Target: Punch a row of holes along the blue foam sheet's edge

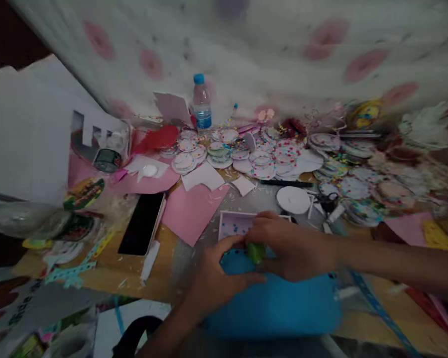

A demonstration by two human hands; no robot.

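My right hand point(289, 243) is closed around a small bright green object point(256, 252); its kind is blurred and partly hidden by the fingers. My left hand point(220, 271) curves in a C beside it, thumb and forefinger apart, resting on a flat blue piece point(280, 303). This blue piece has rounded corners and dark dots near its edge, and motion smears its near side. Just behind the hands is a shallow white box point(236, 226) with small blue dots inside, partly covered by my right hand.
Many decorated round paper discs point(263, 159) are piled along the back. A water bottle point(202, 102) stands behind them. To the left lie a pink sheet point(194, 209) and a phone point(142, 223). Scissors point(328, 199), a white disc point(293, 199) and a blue ribbon point(383, 313) are on the right.
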